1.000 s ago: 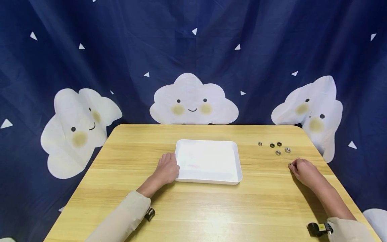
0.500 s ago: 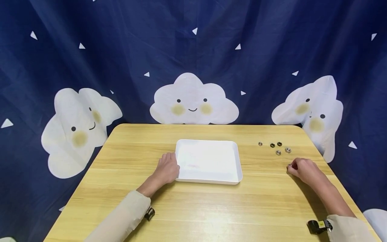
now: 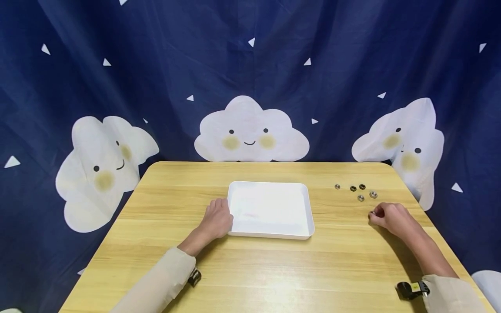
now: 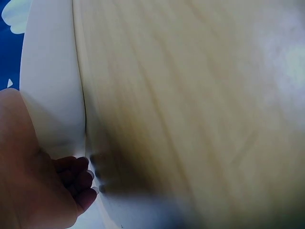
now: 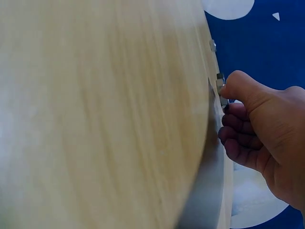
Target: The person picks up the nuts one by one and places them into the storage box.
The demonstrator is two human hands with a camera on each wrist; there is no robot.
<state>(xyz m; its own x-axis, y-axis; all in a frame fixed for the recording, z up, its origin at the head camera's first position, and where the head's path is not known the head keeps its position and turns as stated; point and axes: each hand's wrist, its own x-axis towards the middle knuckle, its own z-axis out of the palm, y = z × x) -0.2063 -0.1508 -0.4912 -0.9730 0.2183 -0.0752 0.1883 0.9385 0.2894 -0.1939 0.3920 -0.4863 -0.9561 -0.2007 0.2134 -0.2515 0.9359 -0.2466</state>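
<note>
A shallow white tray (image 3: 270, 208) lies on the wooden table. My left hand (image 3: 216, 219) holds its left rim, and the left wrist view shows the fingers (image 4: 78, 179) curled at the tray's wall (image 4: 52, 71). Over the right part of the table, my right hand (image 3: 394, 219) pinches a small metal nut (image 3: 372, 213) between thumb and index finger; the fingers hide most of it. Just beyond that hand lie several loose nuts: a silver one (image 3: 373, 194), another silver one (image 3: 361, 198), dark ones (image 3: 358, 187) and a small one (image 3: 337, 186).
The wooden table (image 3: 274, 269) has rounded far corners. Behind it hangs a dark blue curtain (image 3: 250, 65) printed with white clouds and triangles. A small black camera (image 3: 409, 290) is strapped at the right wrist, another (image 3: 194, 277) at the left.
My right hand has shifted slightly to the left with the nut between thumb and finger. The left hand, the tray and the loose nuts stay in place.
</note>
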